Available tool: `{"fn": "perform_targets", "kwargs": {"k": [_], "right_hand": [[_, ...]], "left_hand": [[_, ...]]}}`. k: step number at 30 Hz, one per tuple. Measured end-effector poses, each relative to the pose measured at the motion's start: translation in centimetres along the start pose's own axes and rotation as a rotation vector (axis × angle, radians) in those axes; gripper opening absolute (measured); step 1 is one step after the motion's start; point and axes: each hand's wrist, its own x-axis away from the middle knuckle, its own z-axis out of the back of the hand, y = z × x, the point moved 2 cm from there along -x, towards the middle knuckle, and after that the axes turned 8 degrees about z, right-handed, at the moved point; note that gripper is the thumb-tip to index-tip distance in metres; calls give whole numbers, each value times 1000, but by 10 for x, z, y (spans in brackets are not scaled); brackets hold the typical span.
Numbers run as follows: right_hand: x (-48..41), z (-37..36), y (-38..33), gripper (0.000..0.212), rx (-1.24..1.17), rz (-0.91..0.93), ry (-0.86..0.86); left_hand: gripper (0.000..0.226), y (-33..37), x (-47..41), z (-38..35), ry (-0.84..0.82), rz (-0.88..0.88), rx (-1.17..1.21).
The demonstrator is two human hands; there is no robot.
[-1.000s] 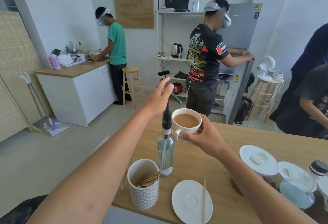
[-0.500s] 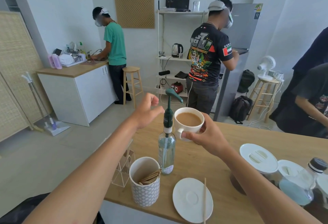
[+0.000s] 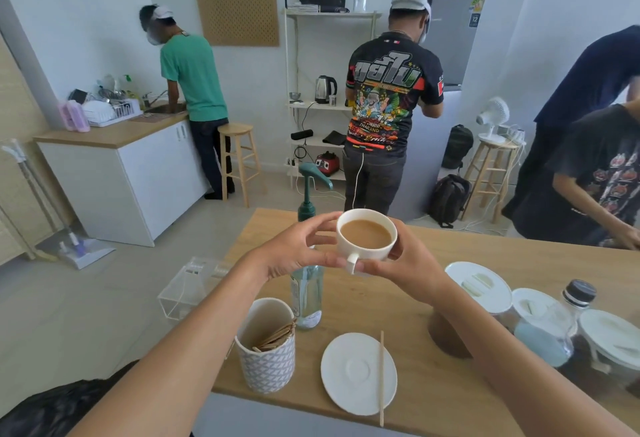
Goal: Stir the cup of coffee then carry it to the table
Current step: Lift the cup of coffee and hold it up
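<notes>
Nearest the viewer, a wooden stir stick lies across an empty white saucer on the wooden counter. Above the counter, both hands cradle a white cup of coffee in the air. The right hand wraps its far side and base; the left hand curls loosely, fingertips touching the rim and side by the handle. Behind stands a pump bottle.

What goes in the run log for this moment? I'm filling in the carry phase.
phase: carry | cup of coffee: lifted above counter, full | left hand: on cup side | right hand: at handle side | stir stick: on saucer
</notes>
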Motion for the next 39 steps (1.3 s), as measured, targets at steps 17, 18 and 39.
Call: {"fn": "perform_targets", "kwargs": {"k": [17, 18, 39], "right_hand": [[36, 32, 18, 77, 35, -19, -68], [38, 32, 19, 76, 35, -23, -74], [67, 20, 53, 77, -51, -188, -215]], "left_hand": [[75, -7, -17, -58, -21, -87, 21], [74, -9, -16, -60, -22, -84, 27], [80, -55, -6, -89, 49, -19, 55]]}}
